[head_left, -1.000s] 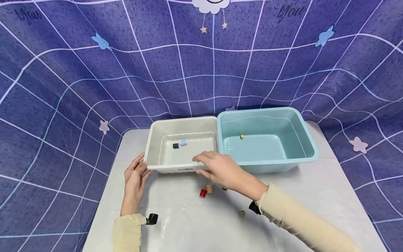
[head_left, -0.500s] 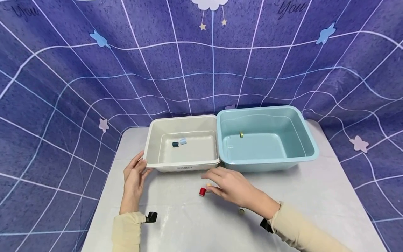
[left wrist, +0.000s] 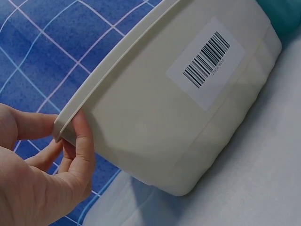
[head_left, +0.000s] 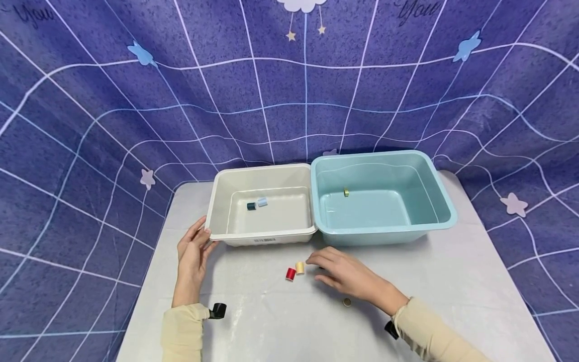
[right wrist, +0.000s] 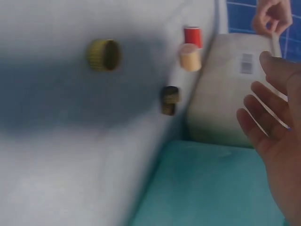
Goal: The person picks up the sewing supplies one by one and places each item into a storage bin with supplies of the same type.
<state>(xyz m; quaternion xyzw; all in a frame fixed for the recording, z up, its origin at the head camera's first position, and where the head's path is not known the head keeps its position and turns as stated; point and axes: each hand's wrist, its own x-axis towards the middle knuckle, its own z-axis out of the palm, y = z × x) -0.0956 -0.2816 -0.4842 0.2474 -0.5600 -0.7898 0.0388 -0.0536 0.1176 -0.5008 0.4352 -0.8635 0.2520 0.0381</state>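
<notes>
My left hand (head_left: 192, 256) pinches the front left corner rim of a white plastic bin (left wrist: 136, 117) between thumb and fingers. Inside that bin lie a dark thread spool (head_left: 251, 206) and a light blue spool (head_left: 262, 201). Over the table, my right hand (head_left: 346, 274) hovers with relaxed fingers, holding nothing. Just left of its fingertips stands a pale yellow spool (head_left: 300, 268), with a red spool (head_left: 290, 274) beside it. A ridged brass-coloured ring (right wrist: 104, 55) lies on the table. Small dark brass pieces (right wrist: 170, 100), blurred in the right wrist view, are mostly hidden by the hand in the head view.
A light blue bin (head_left: 384, 231) stands against the white bin's right side, with a small gold ring (head_left: 346, 192) inside. Both sit at the back of the white-covered table (head_left: 262, 327). A purple gridded curtain (head_left: 280, 90) hangs behind and at the sides.
My right hand has come down from the white bin's front edge, past the yellow spool, and shifted right. The left hand keeps its hold on the rim.
</notes>
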